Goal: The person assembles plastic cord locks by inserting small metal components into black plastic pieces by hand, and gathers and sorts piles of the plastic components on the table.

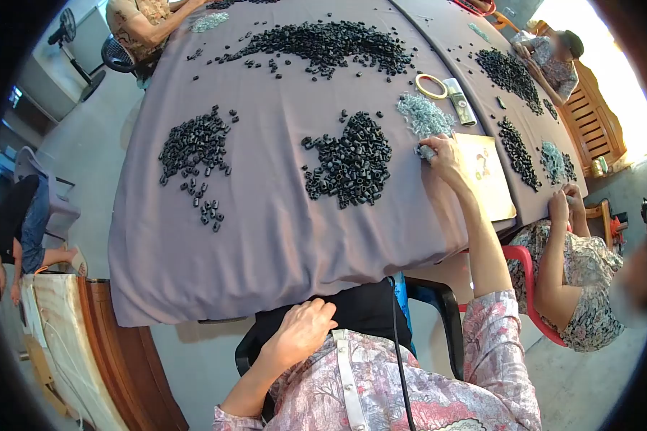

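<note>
My right hand (446,156) is at the right of the cloth-covered table, its fingers closed on a small greyish piece, just below a pile of clear pieces (425,113). Beside it lies a tan booklet (487,176). My left hand (305,327) rests over my lap at the table's front edge, fingers curled; nothing can be made out in it. Small black cylindrical parts form one pile (349,159) in front of me and another pile (194,144) further left.
A large black pile (331,44) spans the far side. A tape roll (431,86) and a small packet (460,103) lie behind the booklet. Co-workers sit at the right and far left; one person's hands (566,201) are near the right edge.
</note>
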Demonstrator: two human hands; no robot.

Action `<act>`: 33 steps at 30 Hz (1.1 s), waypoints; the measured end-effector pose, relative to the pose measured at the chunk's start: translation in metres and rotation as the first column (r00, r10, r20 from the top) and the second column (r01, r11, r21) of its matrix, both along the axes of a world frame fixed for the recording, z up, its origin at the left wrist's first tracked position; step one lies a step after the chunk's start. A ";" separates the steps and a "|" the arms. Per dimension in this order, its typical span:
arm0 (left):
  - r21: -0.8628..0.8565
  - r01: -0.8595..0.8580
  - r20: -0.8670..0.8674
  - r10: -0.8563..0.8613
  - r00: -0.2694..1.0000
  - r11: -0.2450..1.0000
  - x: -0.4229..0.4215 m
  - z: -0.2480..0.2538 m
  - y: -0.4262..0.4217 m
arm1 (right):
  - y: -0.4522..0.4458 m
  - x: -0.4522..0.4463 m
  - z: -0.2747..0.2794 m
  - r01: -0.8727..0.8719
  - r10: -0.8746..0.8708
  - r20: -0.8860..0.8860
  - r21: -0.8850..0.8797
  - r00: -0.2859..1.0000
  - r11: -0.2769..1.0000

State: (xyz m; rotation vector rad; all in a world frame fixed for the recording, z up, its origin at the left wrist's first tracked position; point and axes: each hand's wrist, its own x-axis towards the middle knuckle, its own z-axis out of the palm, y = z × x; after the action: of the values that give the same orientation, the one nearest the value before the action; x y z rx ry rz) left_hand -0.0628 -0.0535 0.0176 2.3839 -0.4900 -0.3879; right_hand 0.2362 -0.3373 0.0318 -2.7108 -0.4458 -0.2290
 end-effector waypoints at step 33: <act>-0.758 -0.644 -0.651 0.151 0.744 -0.100 0.071 -0.012 0.007 | 0.143 -0.166 0.004 0.234 0.607 -0.466 0.875 0.644 0.424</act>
State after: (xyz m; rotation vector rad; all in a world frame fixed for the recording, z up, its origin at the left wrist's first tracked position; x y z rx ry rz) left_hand 0.0082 -0.0467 0.0055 0.8154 0.2483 -0.0695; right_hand 0.0698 -0.1940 0.0357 -1.3900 -0.2642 0.5956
